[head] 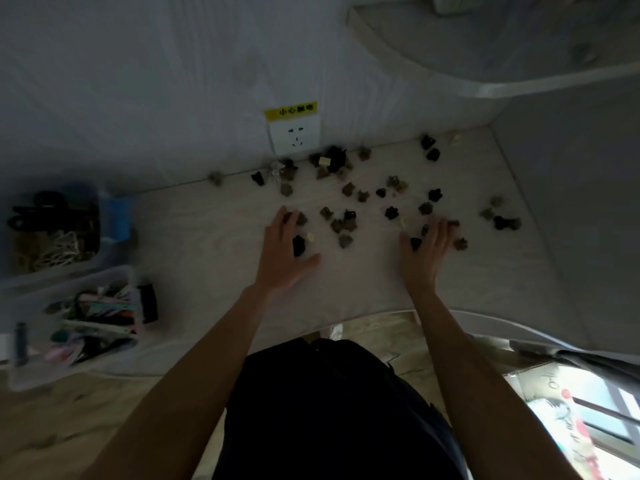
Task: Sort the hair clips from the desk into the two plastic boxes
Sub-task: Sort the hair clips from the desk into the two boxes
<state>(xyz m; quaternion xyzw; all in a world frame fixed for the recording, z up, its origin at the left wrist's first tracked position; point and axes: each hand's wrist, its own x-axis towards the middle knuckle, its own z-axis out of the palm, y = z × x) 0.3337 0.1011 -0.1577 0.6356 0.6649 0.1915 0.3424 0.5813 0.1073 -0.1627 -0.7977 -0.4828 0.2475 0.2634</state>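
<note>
Small claw clips [346, 216] lie scattered mid-counter [207, 244], far toward the wall. Left hand [285, 254] and right hand [427, 254] rest spread, each grip apart, clamping nothing. Both boxes, far box [104, 237] and near box [69, 282], sit left. Advice: pinch single clips, separate dark from pale.

- Small claw hair clips [346, 216], black, brown and a few cream, are lying scattered over the pale desk [214, 244], from the wall edge to mid-desk.
- A dense cluster of clips [332, 161] is sitting against the wall; separate clips are lying far right [507, 222].
- One black clip [298, 244] is lying near the middle of the spread.
- The rear plastic box [100, 216], clear, is standing at the far left, containing large black and cream clips.
- The front plastic box [69, 278], clear, is standing just before it, containing long flat clips in mixed pastel and dark colours.
</note>
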